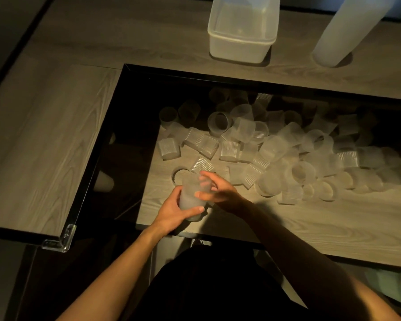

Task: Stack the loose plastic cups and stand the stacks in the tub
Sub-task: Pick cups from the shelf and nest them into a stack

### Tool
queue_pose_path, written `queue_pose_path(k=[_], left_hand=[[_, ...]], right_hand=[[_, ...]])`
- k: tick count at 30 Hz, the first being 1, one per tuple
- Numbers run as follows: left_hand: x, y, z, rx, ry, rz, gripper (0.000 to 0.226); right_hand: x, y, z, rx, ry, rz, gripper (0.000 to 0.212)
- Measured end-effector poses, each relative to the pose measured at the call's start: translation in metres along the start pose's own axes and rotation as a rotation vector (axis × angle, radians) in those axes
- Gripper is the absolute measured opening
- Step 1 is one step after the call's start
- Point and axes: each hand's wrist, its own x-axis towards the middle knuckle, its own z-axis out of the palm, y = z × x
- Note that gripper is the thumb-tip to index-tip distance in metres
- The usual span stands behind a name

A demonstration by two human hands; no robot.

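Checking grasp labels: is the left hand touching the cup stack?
Touching. Head view: the left hand wraps the cup stack, thumb across its front; the right hand grips its upper part.

Cups frosted translucent white, some vertically ribbed; tub milky white; table grey-brown woodgrain, black-edged.

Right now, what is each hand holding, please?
Left hand: grips the cup stack.
Right hand: holds the stack's top.
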Motion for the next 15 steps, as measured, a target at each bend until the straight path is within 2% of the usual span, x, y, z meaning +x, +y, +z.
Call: queue_pose_path(k=[3,5,6,8,9,10,11,15], left_hand=[[-0.001,0.003,-0.002,-0.013,0.058,0.000,0.073],[-0.001,0.003,-0.003,-0.024,0.073,0.003,0.074],[0.000,0.004,-0.004,-0.031,0.069,0.004,0.075],[0.001,0.003,-0.006,-0.039,0.060,-0.006,0.077],[0.002,0.002,-0.008,-0.036,0.057,-0.016,0.076],[0.002,0.000,-0.009,-0.031,0.052,-0.025,0.075],[0.003,-0.001,-0.011,-0.029,0.045,-0.031,0.075],[0.004,-0.011,-0.014,-0.042,0.053,-0.048,0.076]], right_hand=[[0.001,-0.001,0.009,-0.132,-0.044,-0.029,0.068],[0.002,0.001,0.014,-0.271,-0.049,-0.047,0.071],[0.001,0.001,0.015,-0.237,-0.009,-0.036,0.068],[0.000,0.004,0.013,-0.098,0.234,-0.038,0.055],[0.000,0.006,0.010,-0.117,0.400,-0.021,0.050],[0.002,0.012,0.005,-0.232,0.524,0.005,0.046],[0.005,0.020,0.002,-0.349,0.569,0.030,0.048],[0.013,0.049,0.012,-0.613,0.310,0.123,0.077]])
